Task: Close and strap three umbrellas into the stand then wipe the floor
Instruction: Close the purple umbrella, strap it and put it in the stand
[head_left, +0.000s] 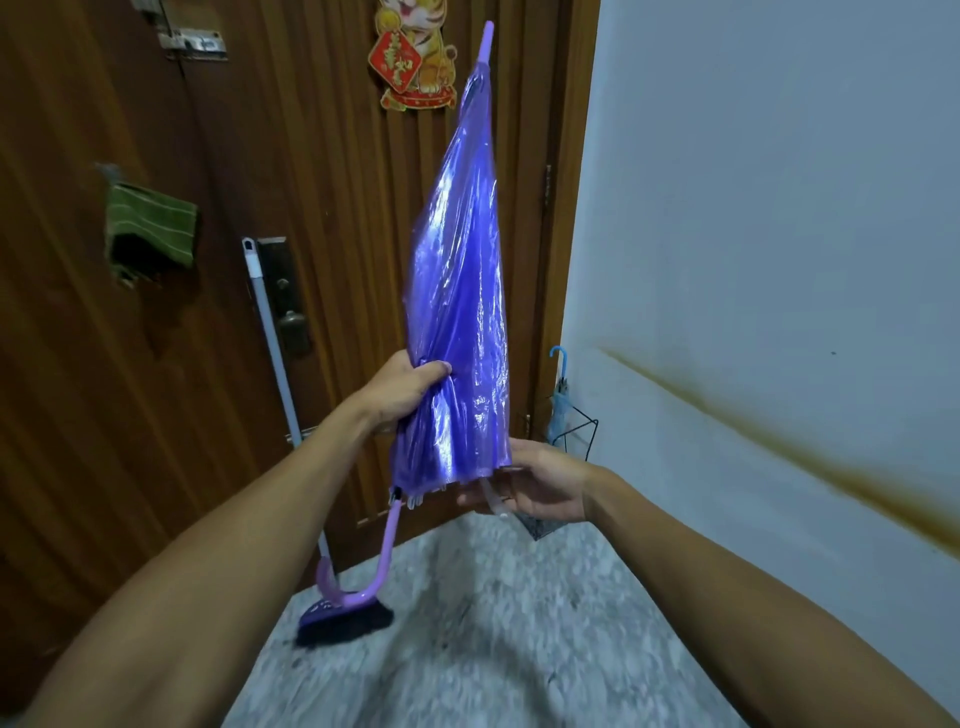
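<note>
In front of a brown wooden door (322, 208), a person holds a closed purple umbrella (457, 291) tip-up, tilted a little to the right, its curved handle (363, 577) hanging low over the speckled floor (493, 623). The left hand (402, 387) has a closed grip round the gathered canopy in its lower part, thumb pressed into the folds. The right hand (540, 488) sits just under the canopy's lower edge with its fingers fairly straight, and a pale strap (492, 499) lies across them; whether that grip pinches the strap I cannot tell. In the corner to the right, near the white wall (779, 208), a black wire stand (574, 436) holds a light blue umbrella (560, 395) with its hooked handle up. A broom (291, 415) leans against the door, its dark bristles on the floor beside the purple handle. A green cloth (150, 223) hangs on the door, and a tiger decoration (415, 52) is stuck higher up.
</note>
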